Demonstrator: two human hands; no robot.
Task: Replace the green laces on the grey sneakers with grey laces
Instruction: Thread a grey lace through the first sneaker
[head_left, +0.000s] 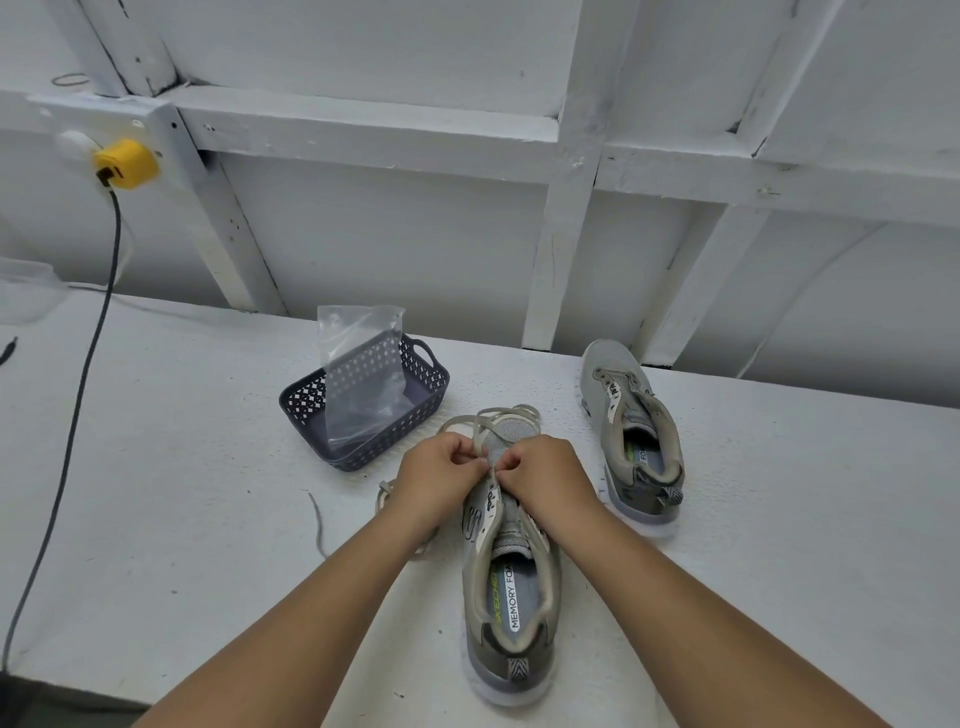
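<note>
Nearest the camera, two bare forearms reach forward over the near edge of the white worktop (156, 467) and converge on a grey sneaker (511, 613). This near sneaker stands upright on its sole, heel toward the near edge and toe toward the far edge, with the insole printing visible through its open collar.

Left hand (441, 480): fingers curled, pinching a pale lace (480, 423) at the lower eyelet area of the near sneaker. Right hand (550, 480): fingers curled, pinching at the same spot, just beside the left hand; whether it holds the lace or the eyelet edge cannot be told. Both hands rest on the front part of the upper. Loose lengths of the lace loop over the toe and trail on the worktop to the left of the sneaker.

A second grey sneaker (631, 431) stands to the right, near the far edge, apart from the first, its eyelets showing no lace.

A dark perforated basket (410, 410) sits left of the sneaker toe, toward the far edge, with a clear plastic bag (361, 364) standing in it. A thin stray thread (317, 525) lies on the worktop left of the left forearm.

At the left, a yellow plug (126, 163) is mounted on the white wall frame, and its dark cable (78, 395) runs down across the worktop to the near left corner.
</note>
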